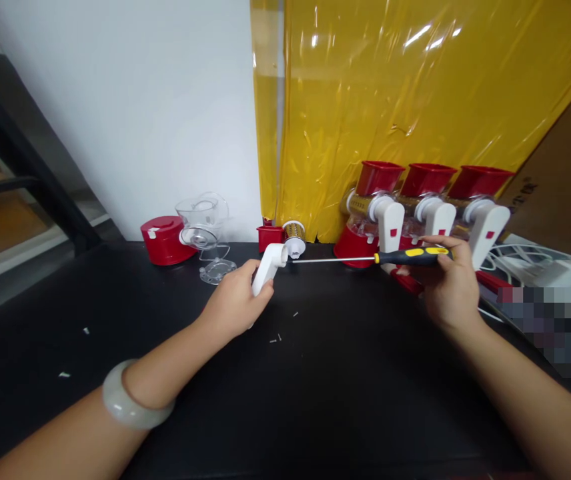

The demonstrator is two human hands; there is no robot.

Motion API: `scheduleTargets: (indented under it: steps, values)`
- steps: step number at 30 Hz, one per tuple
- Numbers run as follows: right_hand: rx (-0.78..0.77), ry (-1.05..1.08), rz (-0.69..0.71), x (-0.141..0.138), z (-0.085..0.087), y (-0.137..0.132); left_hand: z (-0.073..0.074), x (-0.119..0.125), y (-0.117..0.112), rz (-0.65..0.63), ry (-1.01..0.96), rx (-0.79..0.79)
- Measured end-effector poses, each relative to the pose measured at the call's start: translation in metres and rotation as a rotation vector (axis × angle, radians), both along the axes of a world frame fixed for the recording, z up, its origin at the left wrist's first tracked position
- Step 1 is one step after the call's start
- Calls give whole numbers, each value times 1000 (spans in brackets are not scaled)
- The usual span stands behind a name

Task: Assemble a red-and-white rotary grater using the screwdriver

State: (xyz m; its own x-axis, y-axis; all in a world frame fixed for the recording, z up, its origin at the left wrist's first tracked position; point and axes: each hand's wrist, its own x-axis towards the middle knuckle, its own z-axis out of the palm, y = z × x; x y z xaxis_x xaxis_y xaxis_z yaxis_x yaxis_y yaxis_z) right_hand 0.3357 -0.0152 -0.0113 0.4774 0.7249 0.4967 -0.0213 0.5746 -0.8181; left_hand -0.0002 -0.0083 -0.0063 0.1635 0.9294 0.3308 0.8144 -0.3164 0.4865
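My left hand [238,297] is closed around a white crank handle [266,268], its round socket end turned to the right. In my right hand [449,283] is a screwdriver [412,257] with a black and yellow grip. The long shaft points left, and its tip is close to the socket end of the handle; whether they touch I cannot tell. Just behind them a drum grater cone [294,237] lies beside a small red hopper [269,237]. Several small screws [276,339] are scattered on the black table [345,373] below my hands.
A red base [165,241] and a clear plastic housing [203,230] stand at the back left. Three assembled red and white rotary graters [380,213] line the back right. White cables [530,257] lie at the right. White scraps [64,375] are on the left side.
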Motion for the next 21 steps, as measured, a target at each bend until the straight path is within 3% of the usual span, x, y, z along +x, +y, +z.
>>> scheduleTargets:
  steps: [13,21]
  values:
    - [-17,-14,-19,-3,5,1,2,2,-4,35,2,-37]
    - [-118,-167,-26,3,2,-2,1,2,-3,36,-29,-25]
